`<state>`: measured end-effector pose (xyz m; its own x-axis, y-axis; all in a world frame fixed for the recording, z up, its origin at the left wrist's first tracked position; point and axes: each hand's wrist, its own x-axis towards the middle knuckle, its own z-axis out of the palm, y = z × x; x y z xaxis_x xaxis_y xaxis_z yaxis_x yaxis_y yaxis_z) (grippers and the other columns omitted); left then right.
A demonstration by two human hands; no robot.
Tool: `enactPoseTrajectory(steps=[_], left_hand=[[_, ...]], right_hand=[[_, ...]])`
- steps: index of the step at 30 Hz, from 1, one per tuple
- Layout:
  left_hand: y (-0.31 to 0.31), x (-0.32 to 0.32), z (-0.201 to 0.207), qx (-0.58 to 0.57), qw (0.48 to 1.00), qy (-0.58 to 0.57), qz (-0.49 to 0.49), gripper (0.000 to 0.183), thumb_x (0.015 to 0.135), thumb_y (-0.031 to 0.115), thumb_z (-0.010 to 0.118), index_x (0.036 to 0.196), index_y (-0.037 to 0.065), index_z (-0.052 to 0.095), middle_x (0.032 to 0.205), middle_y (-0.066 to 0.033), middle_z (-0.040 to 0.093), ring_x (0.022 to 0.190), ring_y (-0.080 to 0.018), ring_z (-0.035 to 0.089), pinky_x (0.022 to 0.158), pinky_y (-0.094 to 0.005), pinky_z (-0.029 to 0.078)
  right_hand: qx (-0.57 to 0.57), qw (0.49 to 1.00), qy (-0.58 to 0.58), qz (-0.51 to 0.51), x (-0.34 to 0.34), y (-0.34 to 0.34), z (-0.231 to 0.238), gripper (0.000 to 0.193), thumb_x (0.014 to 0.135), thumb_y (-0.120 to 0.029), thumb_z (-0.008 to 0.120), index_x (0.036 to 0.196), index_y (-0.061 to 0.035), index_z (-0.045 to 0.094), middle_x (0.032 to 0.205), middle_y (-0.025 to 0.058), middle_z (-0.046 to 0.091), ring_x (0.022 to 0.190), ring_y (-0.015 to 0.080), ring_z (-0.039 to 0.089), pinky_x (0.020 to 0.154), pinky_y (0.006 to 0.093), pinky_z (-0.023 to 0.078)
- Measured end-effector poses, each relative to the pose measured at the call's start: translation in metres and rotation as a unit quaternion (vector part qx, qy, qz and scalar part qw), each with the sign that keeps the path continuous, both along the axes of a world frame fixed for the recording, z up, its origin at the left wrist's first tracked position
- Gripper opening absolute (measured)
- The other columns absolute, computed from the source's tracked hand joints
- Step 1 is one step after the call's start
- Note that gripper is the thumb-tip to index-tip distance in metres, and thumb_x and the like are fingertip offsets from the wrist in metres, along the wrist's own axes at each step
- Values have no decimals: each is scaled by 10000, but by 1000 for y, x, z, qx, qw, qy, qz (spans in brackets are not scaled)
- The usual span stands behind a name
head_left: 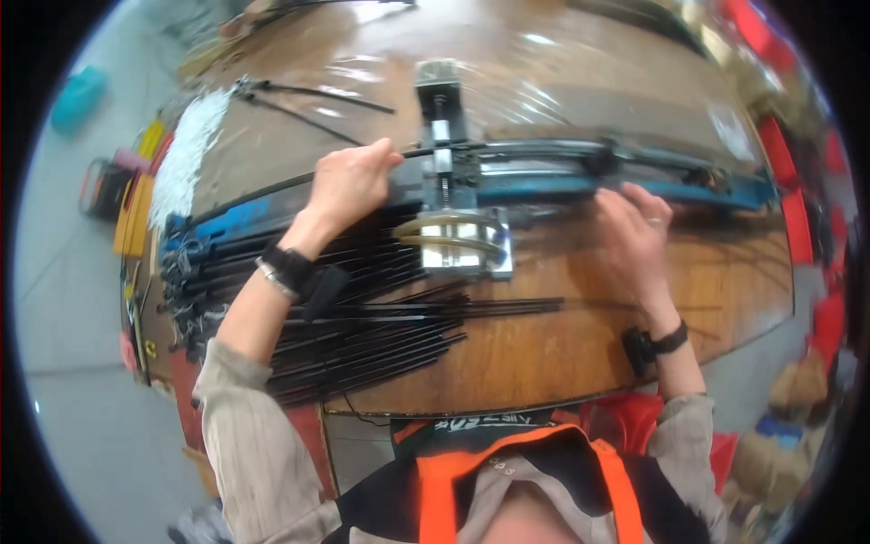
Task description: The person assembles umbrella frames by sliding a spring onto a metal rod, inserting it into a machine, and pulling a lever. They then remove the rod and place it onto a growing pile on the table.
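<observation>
My left hand (352, 186) is closed, fingers curled, over the left part of a long blue and black bench fixture (634, 192). What it grips, if anything, is hidden. At the fixture's middle stands a metal clamping device (442, 163) with a threaded screw and a curved yellowish hose (449, 228). My right hand (636, 231), blurred, is at the front edge of the fixture's right part, its fingers curled in. Whatever lies between them cannot be made out. Many thin black rods (390, 354) with fittings at their left ends lie in a pile beneath and beside my left forearm.
The fixture and rods rest on a brown wooden table (562, 363). Farther back lie more black rods (317, 95) on clear plastic sheeting (517, 54). White foam sheet (192, 154) lines the left edge. Red bins (797, 227) stand along the right, a yellow container (134, 216) on the left.
</observation>
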<state>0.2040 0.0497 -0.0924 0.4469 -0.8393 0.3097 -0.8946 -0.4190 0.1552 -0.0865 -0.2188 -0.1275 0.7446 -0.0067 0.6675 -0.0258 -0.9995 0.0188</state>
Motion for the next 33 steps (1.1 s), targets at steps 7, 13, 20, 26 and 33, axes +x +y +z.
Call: enactPoseTrajectory(steps=[7,13,20,26,33], left_hand=[[-4,-3,5,41,999,10,8,237,960,280,528,854,70,560,695,-170,632,701,-390,633,602,-496,482],[-8,-5,-6,22,1000,15,0,213,958,263,536,849,82,556,707,-163,639,705,-384,635,599,-486,483],[-11,9,-9,-73,984,-142,-81,106,939,215,575,887,122,565,751,-84,628,685,-330,625,587,-436,486],[72,89,-4,-85,934,-344,-42,182,905,233,602,1072,164,591,957,-46,640,902,-251,613,768,-424,444],[62,-163,-41,-165,976,12,-140,241,737,146,726,956,84,646,795,-28,613,691,-207,597,630,-355,459]], right_hand=[[80,996,4,49,8,31,-6,316,788,-29,670,1101,-56,646,1021,91,663,992,276,605,894,395,415],[276,954,26,114,33,40,-21,262,799,-7,659,1059,-20,625,918,143,619,895,322,600,785,389,472],[217,968,113,60,10,35,-13,216,799,-144,713,956,-33,615,848,141,585,807,333,582,708,413,481],[86,964,219,126,-37,104,-36,226,723,-149,720,904,-63,616,822,95,546,809,287,541,679,408,436],[169,973,79,138,-40,91,-41,230,785,-86,679,1006,-39,636,892,123,592,805,314,577,711,442,478]])
